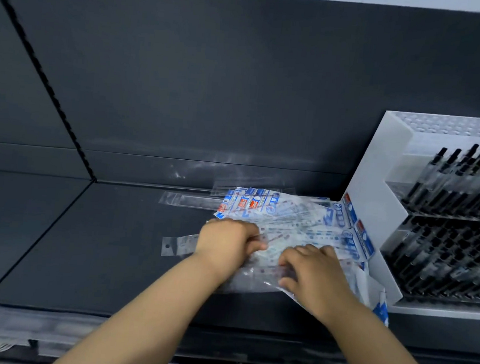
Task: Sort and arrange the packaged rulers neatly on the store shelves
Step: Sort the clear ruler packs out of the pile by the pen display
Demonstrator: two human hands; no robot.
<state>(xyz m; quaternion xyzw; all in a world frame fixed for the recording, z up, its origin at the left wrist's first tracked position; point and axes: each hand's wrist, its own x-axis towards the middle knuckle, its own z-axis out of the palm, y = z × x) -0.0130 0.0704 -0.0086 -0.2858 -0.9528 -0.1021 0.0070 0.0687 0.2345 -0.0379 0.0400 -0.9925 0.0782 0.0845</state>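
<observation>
Packaged rulers (287,225) | heaped on shelf (115,244) | left hand (226,243), right hand (313,273) gripping

Print on the pile of packaged rulers (292,225) is smeared; I can't read the labels or count the packs. The near part of the pile is hidden under the left hand (226,243) and right hand (314,275). Left fingertips curl into the plastic, out of sight. Right hand: I can't tell whether it grips or only presses. White pen rack (374,197) is cut off by the right edge; its pens (446,179) blur together. Clear sleeves at the far side of the shelf (115,244) are barely visible. Stock below the shelf lip, near left, is too blurred to tell.
</observation>
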